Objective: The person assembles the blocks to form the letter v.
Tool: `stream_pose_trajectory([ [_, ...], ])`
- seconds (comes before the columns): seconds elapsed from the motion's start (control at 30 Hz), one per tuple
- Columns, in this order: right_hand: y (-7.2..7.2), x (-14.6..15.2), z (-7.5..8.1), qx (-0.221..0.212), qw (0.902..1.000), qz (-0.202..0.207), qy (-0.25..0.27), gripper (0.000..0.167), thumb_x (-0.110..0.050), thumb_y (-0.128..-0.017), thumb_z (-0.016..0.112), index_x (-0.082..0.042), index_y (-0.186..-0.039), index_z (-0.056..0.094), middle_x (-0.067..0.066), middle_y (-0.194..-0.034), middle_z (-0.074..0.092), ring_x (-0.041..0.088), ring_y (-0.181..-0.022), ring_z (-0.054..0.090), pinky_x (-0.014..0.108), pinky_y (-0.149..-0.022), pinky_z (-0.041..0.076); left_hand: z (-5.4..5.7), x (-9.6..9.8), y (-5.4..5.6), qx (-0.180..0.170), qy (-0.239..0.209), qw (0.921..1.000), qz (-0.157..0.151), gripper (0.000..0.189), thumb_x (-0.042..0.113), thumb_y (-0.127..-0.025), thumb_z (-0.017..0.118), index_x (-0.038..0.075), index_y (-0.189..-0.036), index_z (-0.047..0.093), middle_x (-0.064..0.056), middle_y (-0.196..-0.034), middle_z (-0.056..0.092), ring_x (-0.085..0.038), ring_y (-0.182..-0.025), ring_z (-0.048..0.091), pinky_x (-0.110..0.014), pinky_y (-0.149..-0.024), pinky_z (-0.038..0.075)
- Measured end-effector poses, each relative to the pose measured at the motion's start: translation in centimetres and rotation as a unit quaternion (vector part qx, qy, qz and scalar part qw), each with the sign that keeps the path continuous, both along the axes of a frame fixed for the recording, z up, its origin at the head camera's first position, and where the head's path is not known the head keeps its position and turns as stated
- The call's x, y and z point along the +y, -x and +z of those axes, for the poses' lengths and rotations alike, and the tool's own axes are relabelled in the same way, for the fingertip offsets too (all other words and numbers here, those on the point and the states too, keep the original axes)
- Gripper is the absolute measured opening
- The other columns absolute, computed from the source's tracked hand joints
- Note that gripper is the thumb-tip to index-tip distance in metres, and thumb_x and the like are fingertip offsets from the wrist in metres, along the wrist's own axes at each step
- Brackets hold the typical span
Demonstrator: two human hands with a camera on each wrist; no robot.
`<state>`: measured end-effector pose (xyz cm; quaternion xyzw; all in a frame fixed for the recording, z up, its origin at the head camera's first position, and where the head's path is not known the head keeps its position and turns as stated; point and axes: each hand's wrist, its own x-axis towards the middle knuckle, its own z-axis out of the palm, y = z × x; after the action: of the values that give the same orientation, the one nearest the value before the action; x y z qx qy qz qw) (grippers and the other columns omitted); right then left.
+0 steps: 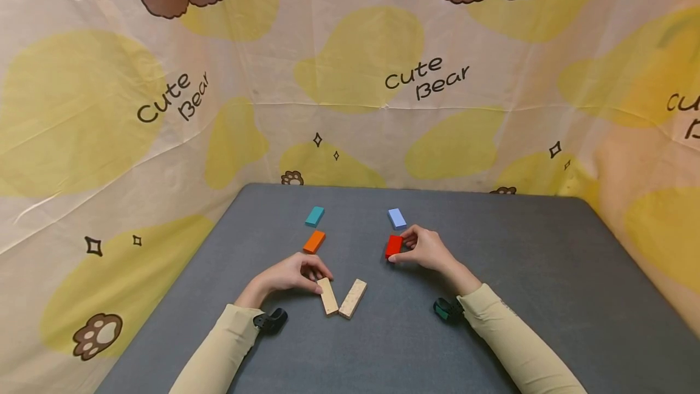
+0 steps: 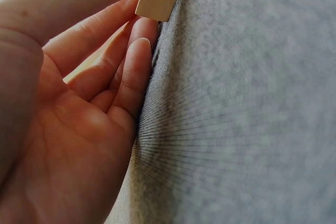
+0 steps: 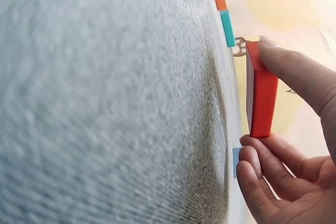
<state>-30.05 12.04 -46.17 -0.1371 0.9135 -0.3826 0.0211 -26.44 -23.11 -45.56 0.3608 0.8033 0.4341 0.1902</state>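
My left hand (image 1: 290, 272) holds the far end of a plain wooden block (image 1: 327, 297) between thumb and fingers. That block also shows at the top of the left wrist view, where the thumb reaches across to it. Another wooden block (image 1: 352, 298) lies just right of it; their near ends almost meet, forming a V. With its thumb on one end and fingertips on the other, my right hand (image 1: 429, 249) pinches a red block (image 3: 264, 90). In the right wrist view the red block appears raised off the table.
Beyond the left hand lie an orange block (image 1: 314, 242) and, farther back, a teal block (image 1: 315, 216). A light blue block (image 1: 397, 219) lies just behind the red one. The grey table (image 1: 547, 297) ends at a patterned cloth (image 1: 350, 65) hanging along its back.
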Motion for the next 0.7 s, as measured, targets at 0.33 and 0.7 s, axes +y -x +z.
stream_pose_trajectory([
  [0.33, -0.5, -0.5, 0.2, 0.001, 1.0000, 0.002, -0.004, 0.065, -0.045, -0.063, 0.086, -0.005, -0.107, 0.061, 0.008, -0.098, 0.065, 0.018, -0.089, 0.060, 0.036, -0.080, 0.052, -1.5, -0.5, 1.0, 0.006, 0.002, 1.0000, -0.001, 0.031, 0.014, -0.080, 0.076, 0.011, -0.110, 0.069, -0.006, -0.107, 0.067, -0.021, -0.083, 0.058, -0.024, -0.074, 0.049],
  [0.7, -0.8, -1.0, 0.3, -0.005, 0.9999, -0.012, -0.005, 0.064, -0.046, -0.061, 0.086, -0.006, -0.105, 0.061, 0.007, -0.096, 0.065, 0.018, -0.087, 0.060, 0.035, -0.078, 0.051, -1.6, -0.5, 1.1, 0.004, 0.010, 0.9999, 0.001, 0.031, 0.017, -0.080, 0.076, 0.013, -0.110, 0.069, -0.004, -0.107, 0.067, -0.013, -0.082, 0.057, -0.023, -0.074, 0.049],
])
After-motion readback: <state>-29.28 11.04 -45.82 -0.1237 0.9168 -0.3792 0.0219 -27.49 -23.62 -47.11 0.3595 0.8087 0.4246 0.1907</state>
